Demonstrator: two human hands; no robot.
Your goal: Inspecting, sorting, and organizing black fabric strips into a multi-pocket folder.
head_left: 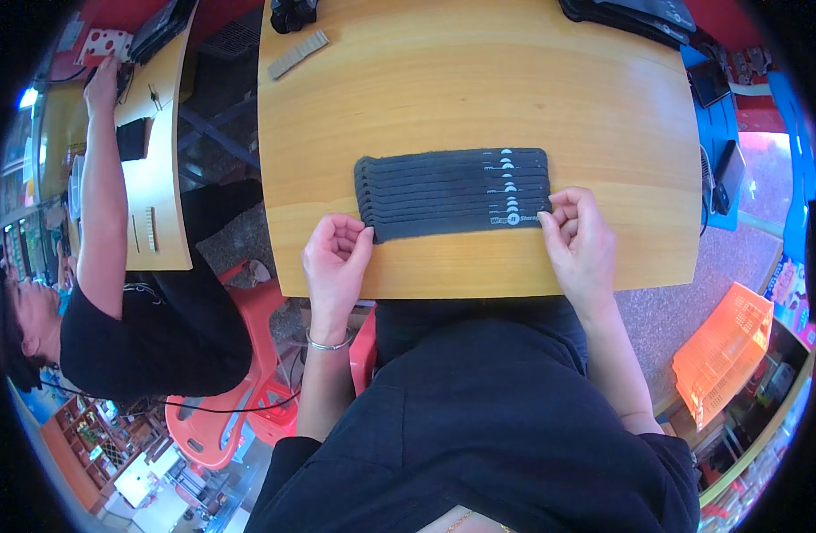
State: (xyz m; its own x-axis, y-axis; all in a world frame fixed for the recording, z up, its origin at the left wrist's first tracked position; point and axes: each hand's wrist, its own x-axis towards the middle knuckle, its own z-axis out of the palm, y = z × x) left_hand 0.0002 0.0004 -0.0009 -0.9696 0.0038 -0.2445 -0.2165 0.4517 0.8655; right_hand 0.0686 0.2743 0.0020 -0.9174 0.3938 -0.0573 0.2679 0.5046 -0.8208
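Several black fabric straps with white print near their right ends lie on the wooden table. They overlap like shingles, each a little nearer to me than the one behind it, with rounded ends lined up at the left. My left hand pinches the left end of the nearest strap between thumb and forefinger. At the other end of that strap, the thumb and forefinger of my right hand close on its right tip. Both hands rest low over the table's near part.
A strip of small beige pieces lies at the far left, near a black item. More black straps are stacked at the far right. Left, a co-worker sits at another table. An orange basket stands right.
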